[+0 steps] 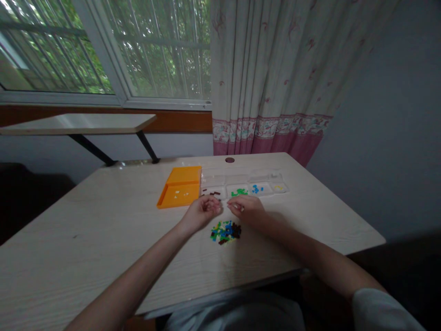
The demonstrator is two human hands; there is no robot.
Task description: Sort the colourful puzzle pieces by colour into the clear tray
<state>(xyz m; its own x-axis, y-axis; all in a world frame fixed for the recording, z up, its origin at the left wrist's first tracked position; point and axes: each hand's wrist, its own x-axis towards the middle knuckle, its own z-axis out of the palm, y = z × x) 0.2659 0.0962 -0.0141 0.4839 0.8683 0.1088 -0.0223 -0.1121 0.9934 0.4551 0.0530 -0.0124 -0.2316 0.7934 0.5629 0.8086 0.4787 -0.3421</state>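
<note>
My left hand and my right hand rest on the pale wooden table, fingertips close together. Both have their fingers curled in a pinch; what they hold is too small to make out. Just in front of them, towards me, lies a small pile of mixed tiny pieces, blue, green, yellow and dark brown. Beyond the hands stands a clear sorting tray with compartments: brown pieces, green pieces, blue pieces and a few yellow ones.
An orange lid or box lies left of the clear tray with a few pale bits in it. A cable hole sits at the table's far edge. A shelf, window and curtain are behind.
</note>
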